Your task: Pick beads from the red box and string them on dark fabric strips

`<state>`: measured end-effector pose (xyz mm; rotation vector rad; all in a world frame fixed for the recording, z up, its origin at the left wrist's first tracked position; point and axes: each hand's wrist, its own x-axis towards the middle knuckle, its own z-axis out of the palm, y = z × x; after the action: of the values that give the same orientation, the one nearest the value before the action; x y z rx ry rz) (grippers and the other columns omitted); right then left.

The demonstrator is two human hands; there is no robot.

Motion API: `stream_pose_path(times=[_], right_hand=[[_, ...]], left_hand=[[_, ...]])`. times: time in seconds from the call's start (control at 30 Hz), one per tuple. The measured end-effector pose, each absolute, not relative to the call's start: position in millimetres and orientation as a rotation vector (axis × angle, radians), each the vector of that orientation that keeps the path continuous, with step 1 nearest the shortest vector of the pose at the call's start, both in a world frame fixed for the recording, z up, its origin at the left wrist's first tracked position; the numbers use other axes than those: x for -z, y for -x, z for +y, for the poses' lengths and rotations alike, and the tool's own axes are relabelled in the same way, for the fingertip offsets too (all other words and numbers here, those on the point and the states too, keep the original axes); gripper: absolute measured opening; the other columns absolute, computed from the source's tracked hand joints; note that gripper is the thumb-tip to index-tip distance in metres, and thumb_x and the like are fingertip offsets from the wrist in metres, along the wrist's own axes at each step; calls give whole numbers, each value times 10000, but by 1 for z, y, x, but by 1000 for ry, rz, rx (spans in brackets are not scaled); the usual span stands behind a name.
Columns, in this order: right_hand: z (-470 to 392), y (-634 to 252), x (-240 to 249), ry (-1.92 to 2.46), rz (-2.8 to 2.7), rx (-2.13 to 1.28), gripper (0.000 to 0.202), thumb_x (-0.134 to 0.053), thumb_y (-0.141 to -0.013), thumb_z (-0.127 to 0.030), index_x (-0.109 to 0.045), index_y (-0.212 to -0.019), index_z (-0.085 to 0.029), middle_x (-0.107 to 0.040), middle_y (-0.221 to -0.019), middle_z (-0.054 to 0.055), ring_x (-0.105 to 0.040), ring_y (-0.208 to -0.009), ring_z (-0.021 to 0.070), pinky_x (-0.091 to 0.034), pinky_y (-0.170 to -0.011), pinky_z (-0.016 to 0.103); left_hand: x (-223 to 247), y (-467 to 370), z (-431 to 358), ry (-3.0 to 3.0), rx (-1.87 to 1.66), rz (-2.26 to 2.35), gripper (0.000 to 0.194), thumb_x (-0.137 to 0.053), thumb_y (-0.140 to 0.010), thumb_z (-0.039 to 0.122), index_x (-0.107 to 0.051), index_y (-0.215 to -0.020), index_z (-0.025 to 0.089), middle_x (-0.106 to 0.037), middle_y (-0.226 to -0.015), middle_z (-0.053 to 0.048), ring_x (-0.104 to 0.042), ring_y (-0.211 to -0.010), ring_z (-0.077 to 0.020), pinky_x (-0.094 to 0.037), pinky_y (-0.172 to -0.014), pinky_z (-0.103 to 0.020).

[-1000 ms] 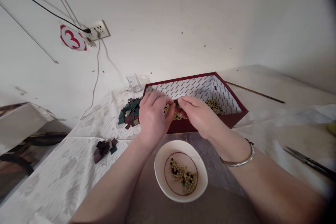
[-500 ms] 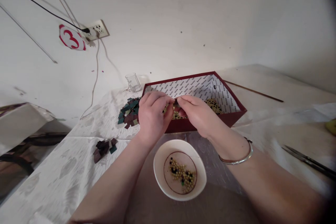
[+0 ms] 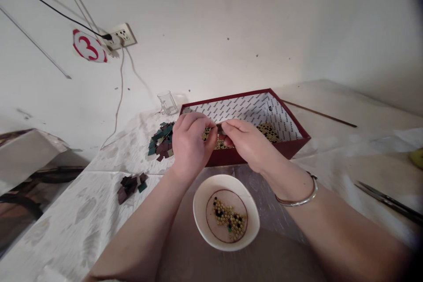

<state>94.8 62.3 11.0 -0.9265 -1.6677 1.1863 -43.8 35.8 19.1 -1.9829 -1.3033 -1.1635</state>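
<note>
Both hands meet over the front part of a dark red box [image 3: 228,157] that holds many yellow and black beads [image 3: 267,132]. My right hand [image 3: 246,142] pinches a small dark piece [image 3: 220,128] between thumb and fingers. At the piece's left end, the fingertips of my left hand [image 3: 193,141] are closed on it too. What the piece is stays too small to tell. Below the hands stands a white bowl [image 3: 201,224] with yellow and black beads and a green one in it.
Dark green and brown flat pieces [image 3: 163,143] lie left of the box, with a smaller pile [image 3: 131,186] nearer. A glass [image 3: 167,102] stands behind. On the right are a thin stick [image 3: 320,113] and scissors [image 3: 390,201]. A socket [image 3: 123,35] is on the wall.
My left hand has shifted very slightly left, and the dark piece shows a little more between the fingertips. My right hand has hardly moved.
</note>
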Motion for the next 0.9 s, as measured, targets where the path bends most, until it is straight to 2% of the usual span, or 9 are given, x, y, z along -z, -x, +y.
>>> stream_pose_path(times=[0.37,0.6,0.67,0.73,0.9], right_hand=[[61,-95,-13,905,-1623,-1229,265,-402,-842,-349,-472,-639,-193,-485,-624,-6,-458,-610,130,-352,-578,270],[58,-96,-21,946,-1523,-1295,250,-428,-829,-319,-456,-616,-189,-464,-576,-29,-440,-567,111,-324,-548,258],[58,-97,-22,933,-1485,-1323,239,-441,-819,-299,-450,-609,-187,-448,-566,-38,-417,-546,100,-307,-530,252],[58,-98,-22,905,-1460,-1365,229,-455,-813,-308,-458,-619,-187,-448,-572,-39,-406,-538,96,-305,-523,251],[61,-98,-17,882,-1406,-1429,248,-460,-824,-373,-519,-681,-179,-540,-650,-10,-479,-598,103,-370,-580,253]], left_hand=[[-16,44,36,1937,1145,-1294,45,-574,-770,163,-595,-789,197,-619,-884,-46,-539,-865,-184,-425,-810,-357],[-45,43,18,2064,1269,-1431,62,-542,-743,123,-541,-730,184,-596,-843,-34,-550,-849,-164,-454,-793,-332],[-56,36,5,2299,1155,-1439,94,-518,-726,94,-523,-709,186,-587,-822,-27,-546,-828,-155,-460,-763,-310],[-64,30,-8,2567,892,-1442,110,-516,-701,82,-517,-683,192,-579,-767,-16,-538,-784,-152,-458,-722,-296],[-60,24,-22,2904,221,-1412,79,-548,-705,132,-571,-696,206,-595,-715,2,-556,-757,-161,-456,-682,-289]])
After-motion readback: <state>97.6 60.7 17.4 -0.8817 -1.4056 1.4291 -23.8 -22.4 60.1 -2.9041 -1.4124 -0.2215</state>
